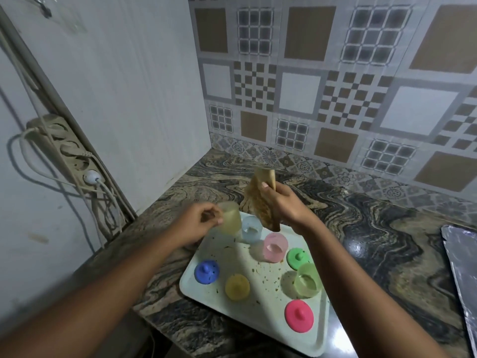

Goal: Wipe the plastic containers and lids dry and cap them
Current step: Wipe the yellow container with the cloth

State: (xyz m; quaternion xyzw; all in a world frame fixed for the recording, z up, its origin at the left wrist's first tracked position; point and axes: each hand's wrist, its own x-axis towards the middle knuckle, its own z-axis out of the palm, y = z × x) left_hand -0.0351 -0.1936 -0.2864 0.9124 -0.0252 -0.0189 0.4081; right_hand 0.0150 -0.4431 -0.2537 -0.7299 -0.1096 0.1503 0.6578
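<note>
**Cloth and yellow cup lifted over the tray**

Cloth (260, 200) hangs from your right hand (286, 205), a limp, brown-tan rag pinched in a closed fist, one end sticking up past the thumb and the other drooping toward the tray (258, 257). Your left hand (204, 218) has its fingers curled round a translucent yellow container (230, 217), a small smooth cylinder held above the tray's far left corner, blurred at its edges.

The tray is pale, flat and rectangular with rounded corners, dotted with dark crumbs, and lies on a glossy worktop (374, 241) of swirling brown and black marbling. On it stand three more translucent plastic cups: a blue container (251, 229) just beside the yellow one, a pink container (275, 247) near the middle, and a green container (308, 280) toward the right edge. Four opaque round lids lie apart from them, uncapped: a blue lid (207, 271), a yellow lid (237, 287), a green lid (298, 258) and a pink lid (299, 316); knobs show on the blue, green and pink ones.

A shiny metal sheet (462, 267) lies at the right edge.
</note>
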